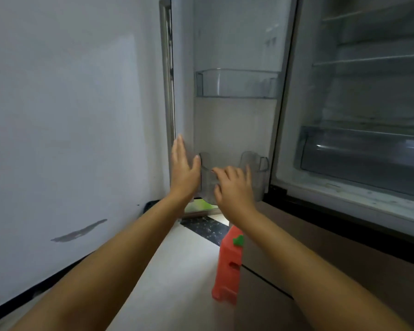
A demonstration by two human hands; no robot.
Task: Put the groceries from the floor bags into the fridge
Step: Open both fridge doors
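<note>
With the fridge door (225, 44) open, the flat left hand (183, 168) steadies it while the right hand (233, 185) pinches the low clear bin (253, 168) mid-frame, so next seems fetching groceries.

— Where are the hands?
— Left hand (183, 168) lies flat, fingers straight, on the open fridge door's (234, 123) edge. Right hand (233, 185) curls over the lower bin's (255, 167) front wall.
— Anything else?
— A clear upper bin (237, 83) above; an orange stool (228, 266) on the floor below.
</note>
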